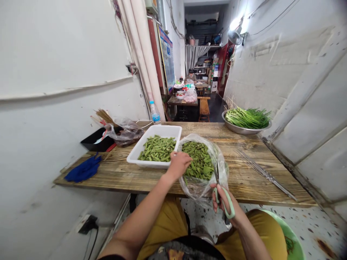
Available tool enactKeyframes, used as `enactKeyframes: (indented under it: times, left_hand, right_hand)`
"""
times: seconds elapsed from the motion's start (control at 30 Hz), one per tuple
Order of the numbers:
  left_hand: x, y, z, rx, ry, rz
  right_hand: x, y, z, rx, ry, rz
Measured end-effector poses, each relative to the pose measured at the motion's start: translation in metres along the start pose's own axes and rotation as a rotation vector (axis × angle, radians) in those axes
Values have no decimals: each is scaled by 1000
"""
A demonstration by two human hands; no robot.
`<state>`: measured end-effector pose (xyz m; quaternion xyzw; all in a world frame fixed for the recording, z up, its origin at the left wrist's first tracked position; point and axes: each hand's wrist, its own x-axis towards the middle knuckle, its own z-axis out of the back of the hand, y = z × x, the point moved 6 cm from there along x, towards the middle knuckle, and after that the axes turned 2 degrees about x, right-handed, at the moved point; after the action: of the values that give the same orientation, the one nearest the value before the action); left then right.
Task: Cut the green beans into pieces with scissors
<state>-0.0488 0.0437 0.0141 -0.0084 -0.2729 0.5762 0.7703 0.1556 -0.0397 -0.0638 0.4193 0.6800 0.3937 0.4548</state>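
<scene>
Pods (199, 156) fill a clear bag (222, 168), just fwd of & btwn both hands, on the wood table (238, 180). L hand (179, 162) is at the bag's L side by the tray corner, fingers curled in close together at the pods; can't tell if they pinch one. R hand (224, 198) is clamped on scissors (217, 176), fingers in the green handles, blades pointing fwd at the bag's R side. White tray (148, 163) w/ more pods (157, 148) is just fwd-L of L hand, right beside the bag. Further fwd of L hand: bottle (155, 115), blue cap, upright. Well L of L hand: sack (128, 131), black box (94, 143), sticks (106, 117), & blue cloth (84, 169) nearer. Fwd-R of R hand: metal rods (267, 174) lying slantwise; beyond, metal bowl (244, 130) w/ greens (249, 118). Lower R of R hand: green tub (294, 227), partly cut off. Far fwd of both: 2nd table (183, 103), bench (204, 107), person (191, 76). Lit lamp (235, 35) on wall, up fwd-R of R hand.
</scene>
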Motion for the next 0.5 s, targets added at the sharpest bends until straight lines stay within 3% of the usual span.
enactKeyframes:
  times: [0.07,0.17,0.4,0.5]
  left_hand:
    - [-3,-21,-29,-29,160,-117]
    - [-3,-31,-49,-70,215,-117]
    - [1,-30,-44,-488,119,40]
    - [-5,-29,-50,-674,164,171]
  right_hand:
    - [-3,1,-1,-43,-6,1]
    - [-6,0,-3,-76,2,-13]
    - [-3,-8,-10,-195,58,8]
    - [1,-10,-13,-247,72,22]
